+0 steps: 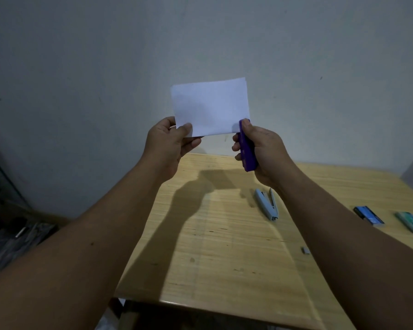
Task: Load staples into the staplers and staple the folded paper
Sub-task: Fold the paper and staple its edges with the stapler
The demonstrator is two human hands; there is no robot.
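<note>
The right hand [260, 148] is wrapped around a purple stapler [247, 151], thumb along its top, with the stapler's nose sitting at the lower right corner of the folded paper [210, 106]. The left hand [172, 139] pinches the lower left corner of that sheet between thumb and fingers, so the paper is held up in the air, well above the wooden table [224, 258] and in front of the wall.

To staple well here, I'd say the corner should sit fully inside the stapler's mouth, the left hand keeping the sheet taut and flat, and then one firm squeeze straight through. Whether the corner is already seated between the stapler's halves I cannot tell, as the thumb covers it.

On the table, near and to the right, a grey-blue stapler [267, 204] lies open, likely yet to be loaded or closed. Further right lie a blue staple box [368, 215] and a green staple box [411, 222], and nearer the front edge a small strip of staples [305, 250]. Nothing stands in the way of the squeeze; both hands work in free air.
</note>
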